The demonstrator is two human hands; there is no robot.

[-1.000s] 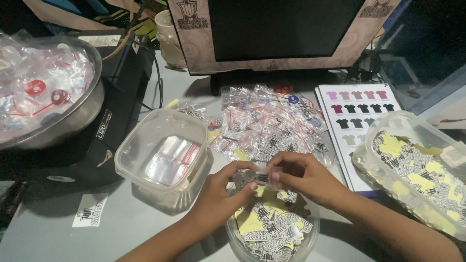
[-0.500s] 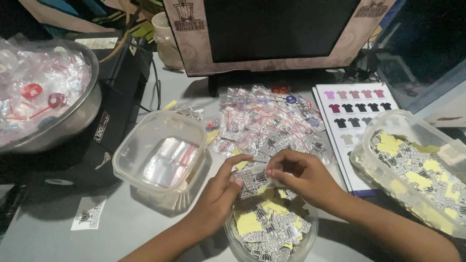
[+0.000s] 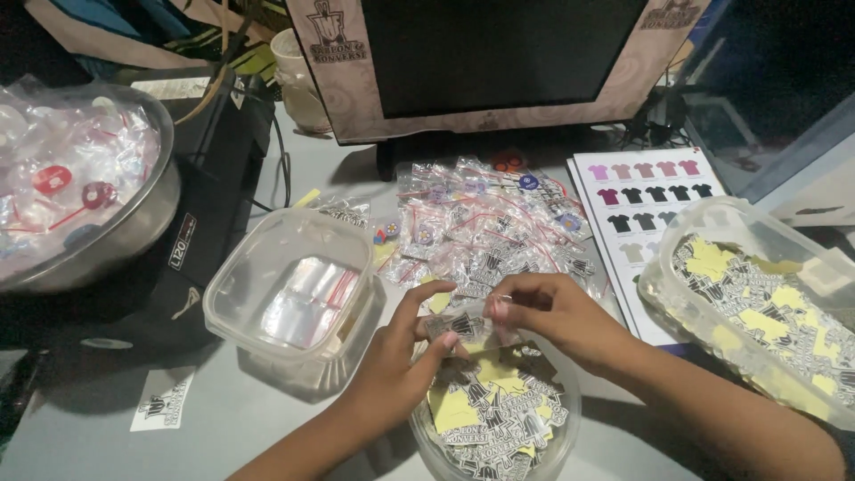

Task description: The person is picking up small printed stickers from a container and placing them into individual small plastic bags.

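My left hand (image 3: 401,361) and my right hand (image 3: 552,312) meet over a round clear tub (image 3: 499,419) full of black-and-white printed stickers with yellow backing. Between the fingertips of both hands is a small clear plastic bag (image 3: 459,322) with a black-and-white sticker in it. Just beyond the hands lies a heap of small filled zip bags (image 3: 485,223) with red seal strips.
A clear rectangular tub (image 3: 289,285) holding empty zip bags stands at my left. Another tub of stickers (image 3: 757,303) is at the right, beside a shirt colour chart (image 3: 646,196). A metal bowl (image 3: 98,214) of bagged items rests on a black printer (image 3: 209,232). A monitor (image 3: 490,53) stands behind.
Both hands stayed over the round tub and kept working the small bag between the fingertips; the left thumb has come up onto the bag.
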